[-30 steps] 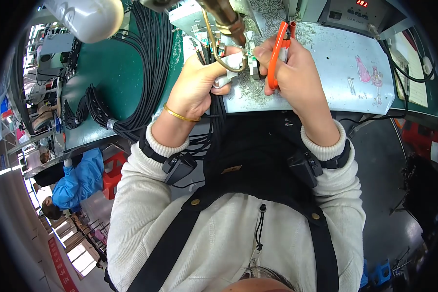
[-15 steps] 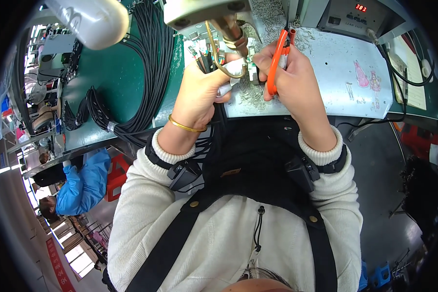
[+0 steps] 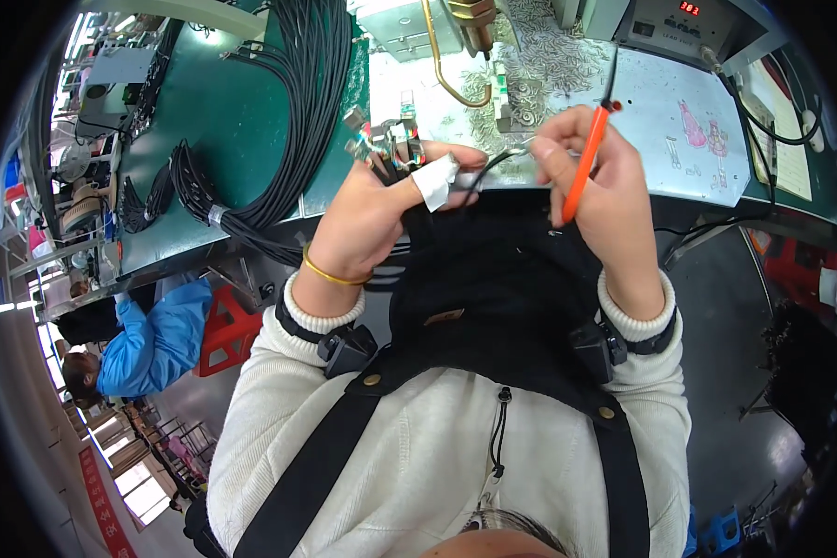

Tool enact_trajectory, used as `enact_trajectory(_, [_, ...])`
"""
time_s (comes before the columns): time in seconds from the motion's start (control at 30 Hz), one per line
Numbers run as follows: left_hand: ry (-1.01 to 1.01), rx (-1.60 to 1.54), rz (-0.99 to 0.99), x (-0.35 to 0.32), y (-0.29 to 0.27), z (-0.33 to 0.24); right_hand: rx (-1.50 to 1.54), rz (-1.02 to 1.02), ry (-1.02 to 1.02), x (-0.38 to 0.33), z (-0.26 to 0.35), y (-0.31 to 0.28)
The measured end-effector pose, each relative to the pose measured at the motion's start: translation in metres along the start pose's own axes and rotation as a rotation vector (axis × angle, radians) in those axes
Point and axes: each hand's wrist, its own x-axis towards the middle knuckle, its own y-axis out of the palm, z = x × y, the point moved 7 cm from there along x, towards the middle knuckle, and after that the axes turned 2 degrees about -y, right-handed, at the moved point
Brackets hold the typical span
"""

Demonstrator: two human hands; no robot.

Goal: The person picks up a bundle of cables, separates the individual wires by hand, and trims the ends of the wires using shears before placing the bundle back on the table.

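My left hand (image 3: 367, 200) is closed round a bundle of black cables (image 3: 395, 172) whose ends carry small metal connectors (image 3: 407, 130) and coloured wires. White tape (image 3: 434, 182) wraps its thumb. One black cable (image 3: 499, 161) runs from the left fingers across to my right hand (image 3: 604, 181), whose thumb and forefinger pinch near its end. Lying across the right palm is an orange-handled tool (image 3: 586, 158); its working end cannot be made out. Beyond both hands, a small metal block with a green-and-white piece (image 3: 501, 98) stands under a copper-coloured nozzle (image 3: 477, 37) and a bent brass tube (image 3: 440, 79).
Small metal bits (image 3: 553, 70) litter the plate. A grey control box with a red display (image 3: 674, 26) stands at the back right. Coiled black cables (image 3: 293, 130) cover the left of the green table (image 3: 223, 107). A person in blue (image 3: 163, 335) sits far left.
Both hands have drawn back toward me from the metal block under the nozzle. The right hand has moved right, and a black cable now stretches between the hands.
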Motion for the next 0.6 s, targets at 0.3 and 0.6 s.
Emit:
enact_trajectory(0.3, [0.116, 0.384, 0.118, -0.018, 0.020, 0.012, -0.516, -0.037, -0.558, -0.028, 0.027, 0.024])
enact_trajectory(0.6, [-0.266, 0.284, 0.235, -0.027, 0.023, 0.035, 0.142, 0.121, -0.043, -0.017, -0.001, 0.022])
